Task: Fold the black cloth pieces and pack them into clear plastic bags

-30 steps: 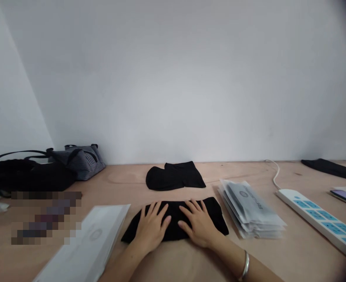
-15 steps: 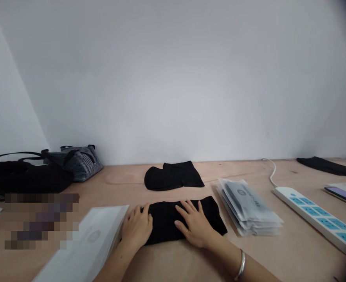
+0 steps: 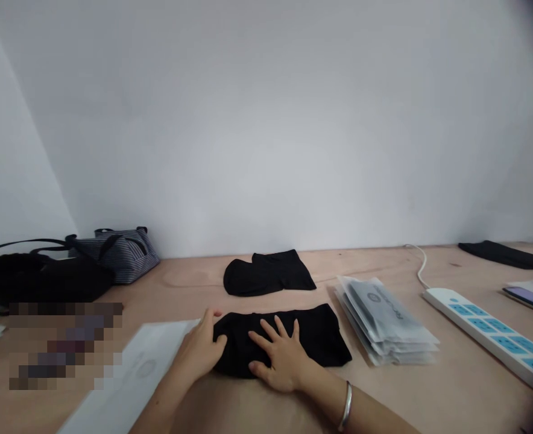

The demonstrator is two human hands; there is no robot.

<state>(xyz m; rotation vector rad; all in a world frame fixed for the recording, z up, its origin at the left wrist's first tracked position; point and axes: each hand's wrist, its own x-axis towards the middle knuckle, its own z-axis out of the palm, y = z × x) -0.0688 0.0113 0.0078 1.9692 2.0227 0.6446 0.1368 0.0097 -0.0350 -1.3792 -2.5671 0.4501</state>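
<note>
A folded black cloth [image 3: 323, 334] lies flat on the wooden table in front of me. My right hand [image 3: 280, 355] rests on its middle with the fingers spread. At the cloth's left end is my left hand [image 3: 205, 343], thumb and fingers apart, its thumb touching the edge. Beside that hand, white translucent bags [image 3: 126, 374] lie partly under my left forearm. To the right of the cloth sits a stack of packed translucent bags [image 3: 388, 319]. Another black cloth piece [image 3: 269, 273] lies behind, near the wall.
A white power strip [image 3: 492, 337] with blue sockets runs along the right, its cable reaching the wall. Farther right are a phone [image 3: 531, 300] and a black cloth [image 3: 506, 254]. A black bag [image 3: 40, 277] and a striped bag [image 3: 124, 256] stand at the back left.
My right hand has slid left across the cloth. My left hand has moved slightly left, with its thumb now apart from the fingers, and the cloth's left end is uncovered.
</note>
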